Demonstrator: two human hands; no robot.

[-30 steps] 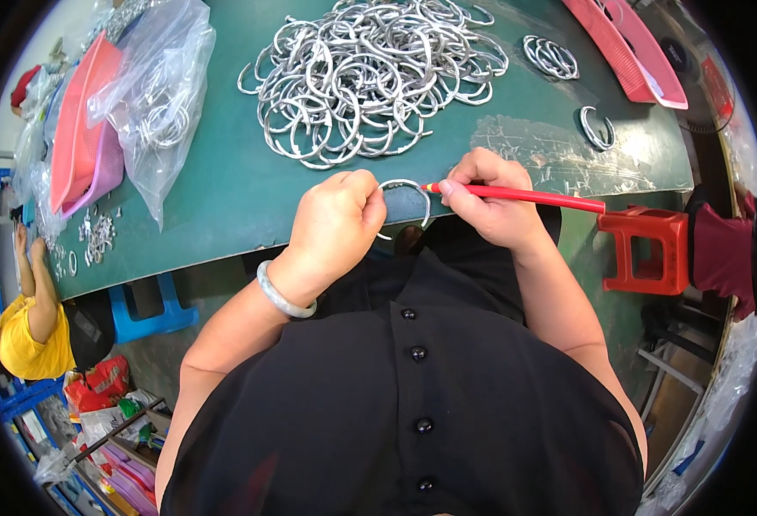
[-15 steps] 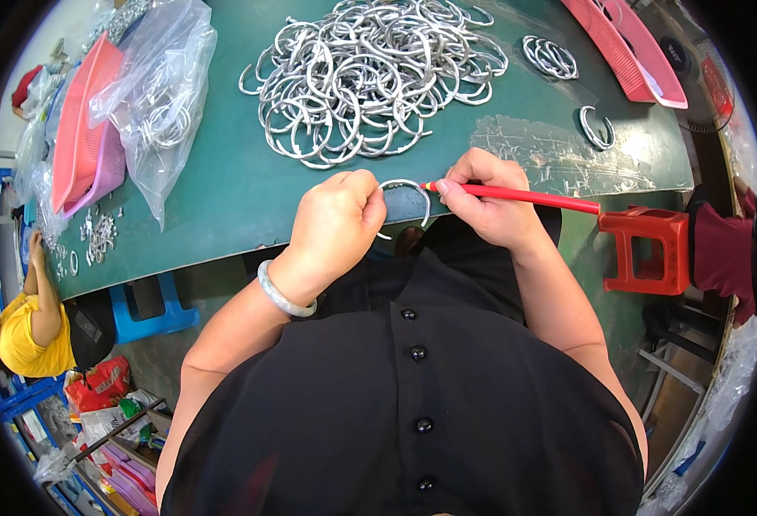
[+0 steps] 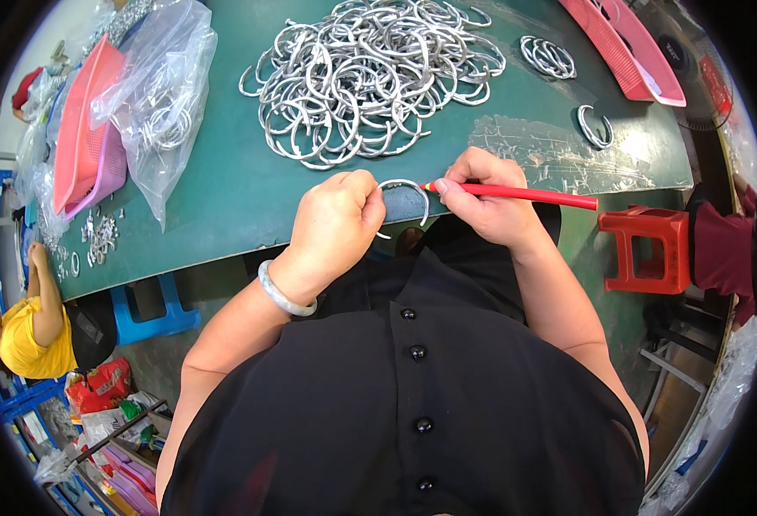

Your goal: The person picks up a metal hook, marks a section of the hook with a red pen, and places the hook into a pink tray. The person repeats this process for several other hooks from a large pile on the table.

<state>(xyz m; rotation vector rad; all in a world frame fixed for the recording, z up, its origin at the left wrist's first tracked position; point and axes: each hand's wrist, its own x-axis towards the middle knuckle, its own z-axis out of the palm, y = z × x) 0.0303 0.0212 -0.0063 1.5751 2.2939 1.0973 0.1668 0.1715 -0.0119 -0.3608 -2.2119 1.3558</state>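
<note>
I can see a thin, shiny silver ring (image 3: 404, 182) in the middle of the frame, round with a gap at the bottom. The left hand (image 3: 338, 217) pinches it; the right hand (image 3: 492, 199) grips a long red stick (image 3: 546, 198), its tip by the ring's right side

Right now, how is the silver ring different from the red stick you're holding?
The silver ring is bent into a curve, but the red stick is straight. The ring is silvery all along the part that shows, while the stick is mostly red with a yellowish part near its tip. The left hand grips the ring; the right hand grips the stick. Both are slim and held in fingers.
</note>
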